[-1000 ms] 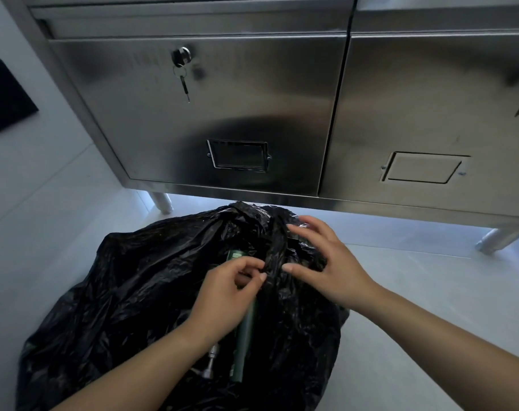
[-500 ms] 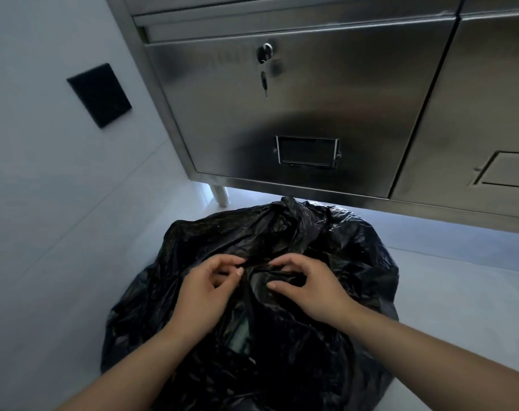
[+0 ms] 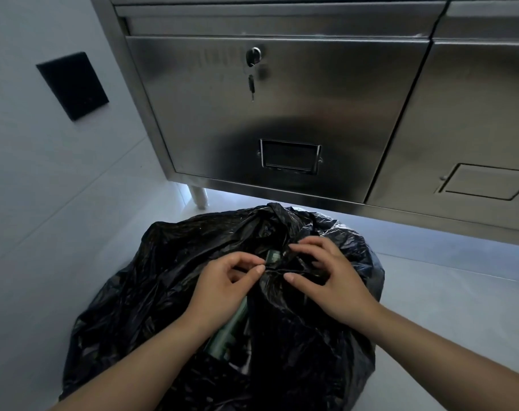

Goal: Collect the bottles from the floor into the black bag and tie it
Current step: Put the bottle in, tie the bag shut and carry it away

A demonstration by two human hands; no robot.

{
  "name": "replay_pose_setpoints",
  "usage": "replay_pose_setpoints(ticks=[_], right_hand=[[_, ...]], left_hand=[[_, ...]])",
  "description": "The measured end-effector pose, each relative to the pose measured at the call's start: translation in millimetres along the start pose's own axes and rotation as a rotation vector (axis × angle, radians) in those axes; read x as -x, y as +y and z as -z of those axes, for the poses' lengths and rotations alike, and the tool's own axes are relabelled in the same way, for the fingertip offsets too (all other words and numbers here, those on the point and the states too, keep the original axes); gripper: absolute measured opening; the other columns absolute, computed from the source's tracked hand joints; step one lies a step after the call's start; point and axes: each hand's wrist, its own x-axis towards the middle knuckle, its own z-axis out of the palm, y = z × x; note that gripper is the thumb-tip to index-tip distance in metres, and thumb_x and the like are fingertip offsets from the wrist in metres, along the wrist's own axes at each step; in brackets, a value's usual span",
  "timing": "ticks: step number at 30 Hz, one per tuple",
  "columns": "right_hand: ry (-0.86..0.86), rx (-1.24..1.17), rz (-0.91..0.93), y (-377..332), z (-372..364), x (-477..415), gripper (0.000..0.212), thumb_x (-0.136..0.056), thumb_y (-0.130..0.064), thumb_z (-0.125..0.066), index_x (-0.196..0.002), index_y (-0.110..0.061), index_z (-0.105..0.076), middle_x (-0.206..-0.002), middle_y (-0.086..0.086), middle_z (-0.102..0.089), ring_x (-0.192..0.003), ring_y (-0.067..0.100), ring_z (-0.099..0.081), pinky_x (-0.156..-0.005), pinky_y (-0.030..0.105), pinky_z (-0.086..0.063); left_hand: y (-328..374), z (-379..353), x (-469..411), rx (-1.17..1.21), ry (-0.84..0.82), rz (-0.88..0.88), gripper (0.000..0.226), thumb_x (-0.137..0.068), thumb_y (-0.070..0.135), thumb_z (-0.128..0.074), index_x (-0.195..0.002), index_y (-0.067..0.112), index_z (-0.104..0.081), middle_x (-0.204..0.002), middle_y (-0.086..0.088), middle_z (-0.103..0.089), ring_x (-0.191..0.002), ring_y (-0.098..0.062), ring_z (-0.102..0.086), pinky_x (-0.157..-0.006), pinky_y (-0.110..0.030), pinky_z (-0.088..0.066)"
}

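A crumpled black bag sits on the pale floor in front of me. A dark green bottle lies inside its open mouth, its neck poking out between my hands. My left hand pinches the bag's edge with thumb and forefinger. My right hand grips a twisted strand of the bag's plastic just to the right of it. The two hands are close together over the top of the bag. Whatever else is in the bag is hidden by the plastic.
A stainless steel cabinet stands right behind the bag, with a key hanging from its lock and a leg at its left. A black panel is on the white wall to the left. Pale floor stretches to the right.
My hands have stayed over the bag's mouth, gathering the plastic. The green bottle's neck shows again between them. My view has shifted slightly.
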Motion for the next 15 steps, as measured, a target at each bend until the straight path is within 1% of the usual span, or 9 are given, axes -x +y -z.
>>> replay_pose_setpoints(ticks=[2, 3, 5, 7, 8, 9, 10, 12, 15], right_hand=[[-0.05, 0.025, 0.04, -7, -6, -3, 0.063, -0.072, -0.059, -0.061, -0.13, -0.036, -0.05, -0.136, -0.023, -0.039, -0.127, -0.012, -0.033, -0.101, 0.003, -0.025], [-0.089, 0.035, 0.055, -10, -12, -4, 0.068, -0.073, -0.061, -0.059, -0.134, -0.036, -0.045, -0.14, -0.024, -0.036, -0.131, -0.011, -0.029, -0.103, 0.003, -0.02], [-0.186, 0.055, 0.05, -16, -28, -6, 0.075, -0.073, -0.063, -0.058, -0.139, -0.037, -0.035, -0.141, -0.023, -0.032, -0.135, -0.007, -0.023, -0.107, 0.006, -0.014], [-0.27, 0.072, 0.007, -19, -47, -5, 0.086, -0.068, -0.071, -0.056, -0.142, -0.036, -0.03, -0.143, -0.019, -0.033, -0.135, -0.003, -0.025, -0.113, 0.018, -0.014], [-0.278, 0.077, -0.009, -20, -56, -4, 0.09, -0.065, -0.075, -0.055, -0.142, -0.034, -0.032, -0.144, -0.016, -0.036, -0.134, -0.001, -0.029, -0.115, 0.025, -0.018], [-0.26, 0.084, -0.012, -21, -65, -4, 0.091, -0.063, -0.076, -0.057, -0.14, -0.032, -0.035, -0.142, -0.014, -0.041, -0.131, 0.001, -0.034, -0.114, 0.028, -0.024], [-0.224, 0.097, 0.003, -22, -73, -3, 0.087, -0.064, -0.073, -0.061, -0.137, -0.031, -0.04, -0.136, -0.013, -0.047, -0.127, 0.002, -0.04, -0.11, 0.027, -0.029], [-0.146, 0.132, 0.065, -25, -87, -4, 0.071, -0.066, -0.063, -0.067, -0.126, -0.028, -0.051, -0.12, -0.013, -0.056, -0.114, 0.004, -0.047, -0.1, 0.021, -0.036], [-0.109, 0.108, 0.094, -29, -99, -11, 0.045, -0.071, -0.048, -0.072, -0.108, -0.025, -0.062, -0.099, -0.013, -0.06, -0.099, 0.007, -0.053, -0.086, 0.019, -0.04]], left_hand=[[1, 3, 2, -0.009, 0.009, -0.01, 0.009, -0.083, 0.018, -0.069, -0.083, 0.026, -0.072, -0.071, 0.016, -0.071, -0.055, 0.003, -0.059, -0.055, -0.01, -0.044], [1, 6, 2, -0.008, 0.023, -0.015, 0.01, -0.083, 0.018, -0.069, -0.083, 0.027, -0.072, -0.074, 0.016, -0.072, -0.056, 0.002, -0.06, -0.055, -0.01, -0.045], [1, 14, 4, -0.001, 0.064, -0.018, 0.013, -0.082, 0.016, -0.07, -0.081, 0.029, -0.072, -0.075, 0.014, -0.073, -0.056, 0.002, -0.06, -0.056, -0.01, -0.045], [-1, 24, 6, 0.0, 0.104, 0.007, 0.013, -0.082, 0.017, -0.07, -0.08, 0.03, -0.073, -0.075, 0.012, -0.073, -0.061, 0.0, -0.063, -0.057, -0.011, -0.046], [-3, 29, 7, 0.001, 0.121, 0.028, 0.013, -0.083, 0.018, -0.069, -0.08, 0.03, -0.073, -0.075, 0.011, -0.074, -0.062, -0.001, -0.064, -0.058, -0.012, -0.046], [-5, 34, 9, 0.003, 0.138, 0.049, 0.012, -0.083, 0.018, -0.069, -0.08, 0.029, -0.073, -0.075, 0.01, -0.073, -0.062, -0.001, -0.063, -0.057, -0.013, -0.046], [-8, 39, 11, 0.006, 0.16, 0.07, 0.011, -0.083, 0.017, -0.069, -0.08, 0.028, -0.073, -0.074, 0.008, -0.073, -0.061, -0.002, -0.062, -0.057, -0.014, -0.046], [-14, 47, 15, 0.02, 0.198, 0.115, 0.011, -0.083, 0.015, -0.068, -0.08, 0.024, -0.072, -0.074, 0.004, -0.072, -0.061, -0.004, -0.062, -0.056, -0.017, -0.047], [-21, 58, 20, 0.06, 0.212, 0.193, 0.01, -0.085, 0.015, -0.066, -0.081, 0.022, -0.072, -0.072, 0.004, -0.071, -0.062, -0.01, -0.063, -0.054, -0.021, -0.05]])
